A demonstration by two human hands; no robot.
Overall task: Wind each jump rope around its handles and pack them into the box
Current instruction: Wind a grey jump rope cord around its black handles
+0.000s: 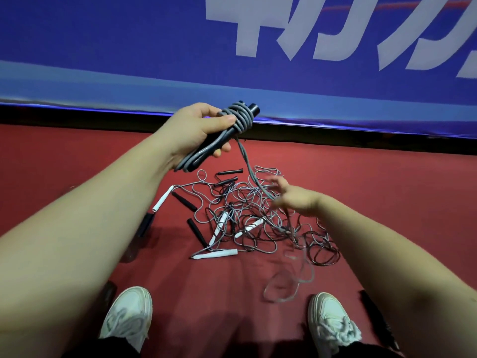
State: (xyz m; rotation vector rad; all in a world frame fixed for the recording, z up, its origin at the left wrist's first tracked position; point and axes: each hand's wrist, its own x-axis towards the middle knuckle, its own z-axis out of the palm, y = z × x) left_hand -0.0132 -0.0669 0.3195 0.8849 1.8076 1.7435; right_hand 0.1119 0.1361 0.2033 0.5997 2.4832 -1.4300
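My left hand (198,130) grips a pair of black handles (254,109) with grey rope wound round them (238,118). A free strand of that grey rope (247,164) runs down and right to my right hand (291,197), which is blurred, its fingers spread with the strand passing by them. Below lies a tangled pile of jump ropes (247,218) on the red floor, with black handles (184,201) and white handles (162,200) sticking out of it. No box is in view.
A blue banner with white letters (232,60) hangs along the far side of the red floor (387,202). My two white shoes (129,311) stand at the bottom. A dark object (379,321) lies by the right shoe.
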